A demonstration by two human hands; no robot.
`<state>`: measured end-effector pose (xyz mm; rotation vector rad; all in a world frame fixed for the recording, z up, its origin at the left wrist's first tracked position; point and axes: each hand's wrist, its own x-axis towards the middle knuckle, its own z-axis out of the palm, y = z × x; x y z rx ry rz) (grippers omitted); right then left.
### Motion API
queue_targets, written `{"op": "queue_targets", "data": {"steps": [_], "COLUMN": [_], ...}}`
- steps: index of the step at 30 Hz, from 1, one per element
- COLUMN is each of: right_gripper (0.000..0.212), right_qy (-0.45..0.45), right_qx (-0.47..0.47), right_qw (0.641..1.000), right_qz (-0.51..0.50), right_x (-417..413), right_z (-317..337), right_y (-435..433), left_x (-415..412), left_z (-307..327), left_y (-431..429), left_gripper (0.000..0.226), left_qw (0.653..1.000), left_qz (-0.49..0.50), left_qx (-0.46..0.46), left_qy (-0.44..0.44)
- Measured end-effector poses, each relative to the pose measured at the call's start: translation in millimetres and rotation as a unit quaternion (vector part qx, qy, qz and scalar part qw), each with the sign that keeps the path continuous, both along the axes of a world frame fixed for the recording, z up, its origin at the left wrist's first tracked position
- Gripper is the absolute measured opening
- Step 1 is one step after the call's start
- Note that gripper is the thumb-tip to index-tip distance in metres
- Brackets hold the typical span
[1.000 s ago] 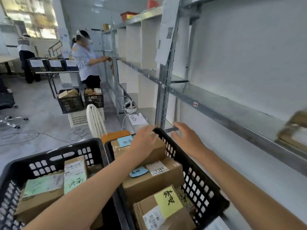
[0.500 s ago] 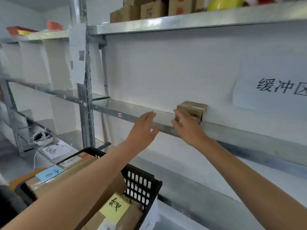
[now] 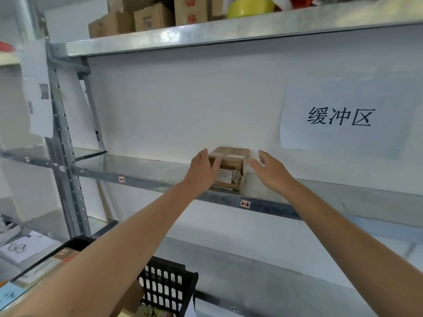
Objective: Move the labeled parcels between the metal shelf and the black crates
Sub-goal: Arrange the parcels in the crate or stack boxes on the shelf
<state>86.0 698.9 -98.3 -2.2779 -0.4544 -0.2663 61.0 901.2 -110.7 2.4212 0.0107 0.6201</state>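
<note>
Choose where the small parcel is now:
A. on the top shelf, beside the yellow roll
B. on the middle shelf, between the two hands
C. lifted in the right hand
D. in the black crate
B: the parcel rests on the middle shelf, with the left hand at its left edge and the right hand open, apart from it on the right.

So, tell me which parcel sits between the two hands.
The small parcel standing alone on the middle shelf, between the left hand and the right hand. The other boxes sit on the top shelf, and more lie in the black crate.
</note>
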Motion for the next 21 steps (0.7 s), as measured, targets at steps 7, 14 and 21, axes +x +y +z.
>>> {"op": "queue_targets", "data": {"steps": [7,14,21], "right_gripper": [0.06,0.054,0.036], "right_qy": [0.16,0.178,0.141], "right_qx": [0.115,0.222,0.342], "right_qw": [0.98,0.958,0.92], "right_qz": [0.026,0.038,0.127], "right_x": [19,2,-46], "right_z": [-6,-21,-24], "right_y": [30,36,16], "left_x": [19,-15,-73], "left_z": [1,-14,-16], "left_y": [-1,-15,-31], "left_gripper": [0.068,0.052,0.036], "left_qw": [0.963,0.933,0.896], "left_qz": [-0.027,-0.049,-0.08], "left_qx": [-0.246,-0.353,-0.429], "left_qy": [0.107,0.048,-0.085]}}
